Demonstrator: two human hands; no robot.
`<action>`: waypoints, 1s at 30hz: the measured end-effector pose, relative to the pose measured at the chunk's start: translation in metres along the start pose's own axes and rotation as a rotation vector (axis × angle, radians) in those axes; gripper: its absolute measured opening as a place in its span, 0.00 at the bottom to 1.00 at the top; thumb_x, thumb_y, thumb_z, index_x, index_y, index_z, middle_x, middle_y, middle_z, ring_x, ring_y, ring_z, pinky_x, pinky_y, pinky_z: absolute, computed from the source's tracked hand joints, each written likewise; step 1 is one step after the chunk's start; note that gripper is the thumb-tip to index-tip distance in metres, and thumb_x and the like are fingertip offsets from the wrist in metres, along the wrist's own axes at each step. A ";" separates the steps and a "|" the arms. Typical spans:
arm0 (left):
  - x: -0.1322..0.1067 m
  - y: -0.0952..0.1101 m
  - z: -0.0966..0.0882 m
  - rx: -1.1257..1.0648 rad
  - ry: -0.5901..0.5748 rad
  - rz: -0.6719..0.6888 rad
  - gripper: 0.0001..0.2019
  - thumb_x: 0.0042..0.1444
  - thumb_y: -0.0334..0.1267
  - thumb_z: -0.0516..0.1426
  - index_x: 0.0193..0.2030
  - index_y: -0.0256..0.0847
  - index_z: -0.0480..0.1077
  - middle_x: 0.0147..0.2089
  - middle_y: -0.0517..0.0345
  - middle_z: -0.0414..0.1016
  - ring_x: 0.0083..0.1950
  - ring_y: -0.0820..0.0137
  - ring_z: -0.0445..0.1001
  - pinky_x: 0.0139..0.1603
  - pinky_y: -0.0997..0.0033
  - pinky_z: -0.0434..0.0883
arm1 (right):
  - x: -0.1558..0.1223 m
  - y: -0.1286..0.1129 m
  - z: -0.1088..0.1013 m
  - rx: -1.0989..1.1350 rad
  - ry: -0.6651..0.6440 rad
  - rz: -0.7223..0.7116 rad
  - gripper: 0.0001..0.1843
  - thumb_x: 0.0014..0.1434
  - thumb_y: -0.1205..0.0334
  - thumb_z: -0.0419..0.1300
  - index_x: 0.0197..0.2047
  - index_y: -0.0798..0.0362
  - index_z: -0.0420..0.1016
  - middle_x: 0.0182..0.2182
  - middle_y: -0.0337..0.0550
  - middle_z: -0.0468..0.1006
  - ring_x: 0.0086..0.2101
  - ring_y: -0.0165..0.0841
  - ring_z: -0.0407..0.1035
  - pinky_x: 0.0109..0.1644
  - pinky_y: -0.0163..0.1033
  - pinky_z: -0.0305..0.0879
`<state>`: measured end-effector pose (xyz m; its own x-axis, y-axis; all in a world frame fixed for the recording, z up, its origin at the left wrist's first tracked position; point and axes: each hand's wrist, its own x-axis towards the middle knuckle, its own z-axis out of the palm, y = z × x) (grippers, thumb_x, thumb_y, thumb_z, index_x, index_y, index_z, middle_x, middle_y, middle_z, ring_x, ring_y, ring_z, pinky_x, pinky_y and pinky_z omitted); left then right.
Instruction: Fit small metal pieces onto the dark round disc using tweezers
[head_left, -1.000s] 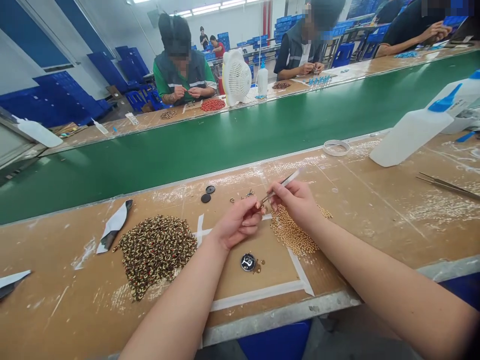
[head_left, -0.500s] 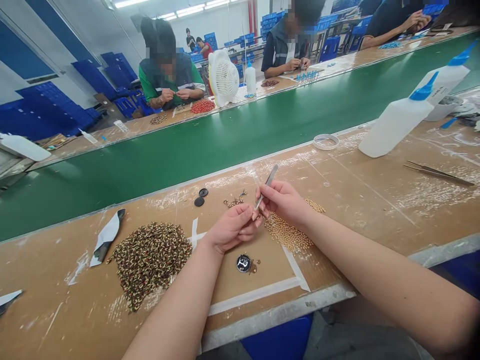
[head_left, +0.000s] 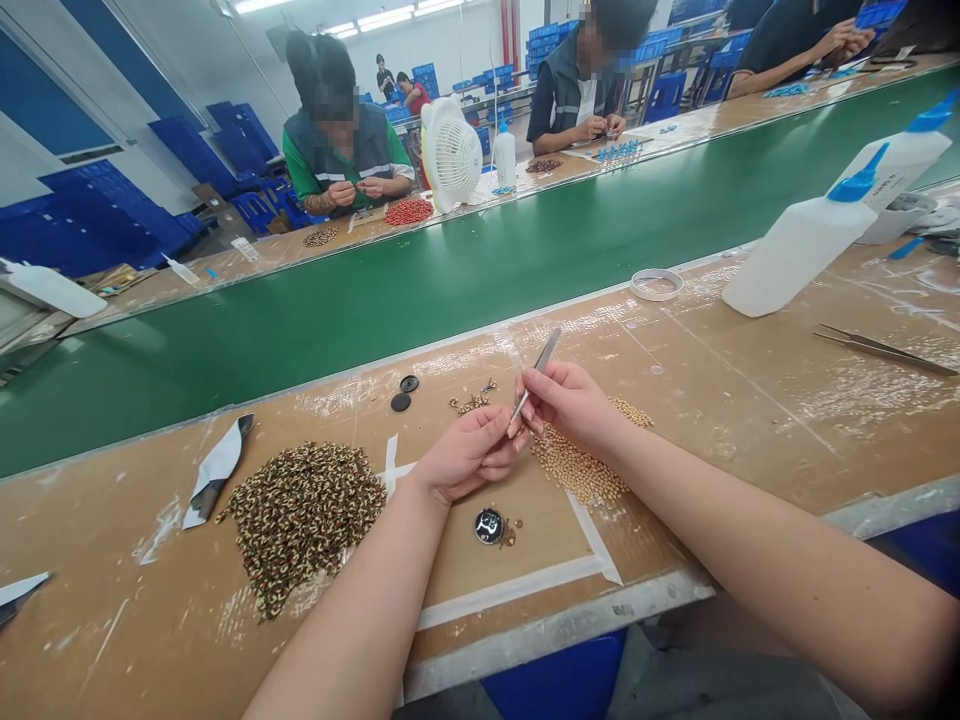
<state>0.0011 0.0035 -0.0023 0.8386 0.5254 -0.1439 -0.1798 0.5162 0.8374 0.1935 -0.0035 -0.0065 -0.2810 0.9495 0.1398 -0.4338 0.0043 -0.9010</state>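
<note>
R hand (head_left: 576, 402) clamped on tweezers (head_left: 547, 348) above surface (head_left: 735, 410), prob. for fine ctrl; L hand (head_left: 469, 452) at tips, can't tell if gripping. Blk dish (head_left: 489, 526) twd near edge, prob. for easy reach.

White fan (head_left: 454, 158) beyond the green conveyor belt (head_left: 360, 310)

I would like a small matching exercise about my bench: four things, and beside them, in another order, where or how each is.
1. Raised tweezers
2. Largest heap of small pieces
3. Small round dish
4. White ring

A. inside the white tape outline
B. by the near edge of the green belt
C. mixed dark and cream, red specks
D. in the right hand

Pairs: 1-D, 2-C, 3-A, 4-B
</note>
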 end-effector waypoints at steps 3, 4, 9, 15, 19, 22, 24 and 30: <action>0.002 0.000 0.001 0.016 0.021 0.006 0.16 0.65 0.50 0.62 0.41 0.37 0.69 0.34 0.63 0.63 0.22 0.86 0.45 0.20 0.84 0.44 | 0.000 -0.002 0.001 -0.032 0.012 -0.028 0.21 0.66 0.44 0.64 0.33 0.53 0.72 0.20 0.35 0.74 0.17 0.23 0.65 0.20 0.31 0.61; 0.003 0.000 0.001 0.020 0.031 0.010 0.17 0.65 0.50 0.62 0.41 0.37 0.69 0.34 0.63 0.64 0.21 0.87 0.46 0.19 0.84 0.43 | 0.000 -0.003 0.001 -0.036 0.019 -0.044 0.21 0.66 0.44 0.64 0.33 0.53 0.72 0.20 0.35 0.74 0.17 0.23 0.64 0.20 0.31 0.60; 0.010 0.001 -0.001 0.002 0.211 0.070 0.21 0.63 0.53 0.62 0.31 0.39 0.61 0.30 0.65 0.66 0.18 0.86 0.47 0.17 0.84 0.42 | -0.003 -0.009 0.000 -0.014 0.078 -0.102 0.20 0.64 0.44 0.67 0.32 0.52 0.74 0.19 0.32 0.71 0.16 0.22 0.62 0.19 0.31 0.58; 0.015 0.001 -0.005 0.011 0.456 0.306 0.20 0.57 0.39 0.63 0.24 0.40 0.55 0.20 0.71 0.53 0.16 0.85 0.47 0.17 0.81 0.42 | -0.022 -0.010 0.009 -0.249 -0.181 0.007 0.17 0.67 0.49 0.65 0.33 0.53 0.76 0.19 0.34 0.74 0.17 0.25 0.67 0.22 0.32 0.63; 0.016 0.000 -0.002 -0.014 0.494 0.416 0.18 0.57 0.37 0.63 0.26 0.41 0.54 0.22 0.70 0.57 0.17 0.85 0.51 0.17 0.81 0.43 | -0.032 -0.005 0.023 -0.428 -0.335 0.154 0.17 0.69 0.50 0.63 0.33 0.54 0.75 0.20 0.34 0.75 0.19 0.25 0.67 0.25 0.31 0.63; 0.018 0.000 0.001 -0.032 0.472 0.438 0.14 0.58 0.35 0.63 0.33 0.42 0.59 0.24 0.71 0.61 0.17 0.85 0.52 0.18 0.82 0.44 | -0.034 -0.002 0.028 -0.592 -0.419 0.178 0.19 0.69 0.50 0.62 0.31 0.54 0.74 0.21 0.36 0.75 0.21 0.24 0.65 0.27 0.31 0.62; 0.020 0.000 0.001 -0.020 0.480 0.428 0.11 0.60 0.35 0.63 0.39 0.43 0.63 0.26 0.71 0.65 0.18 0.85 0.54 0.19 0.83 0.47 | -0.033 0.000 0.030 -0.690 -0.452 0.158 0.20 0.69 0.50 0.63 0.30 0.55 0.75 0.22 0.37 0.76 0.22 0.24 0.66 0.28 0.31 0.62; 0.025 -0.005 -0.003 0.105 0.492 0.424 0.09 0.65 0.41 0.63 0.42 0.41 0.68 0.32 0.63 0.75 0.20 0.85 0.58 0.21 0.83 0.52 | -0.033 0.002 0.032 -0.832 -0.458 0.092 0.19 0.69 0.50 0.62 0.31 0.55 0.77 0.22 0.39 0.77 0.23 0.27 0.67 0.30 0.33 0.62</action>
<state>0.0218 0.0161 -0.0118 0.3689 0.9294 0.0067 -0.3708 0.1405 0.9180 0.1745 -0.0448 0.0002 -0.6681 0.7429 0.0424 0.3049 0.3252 -0.8951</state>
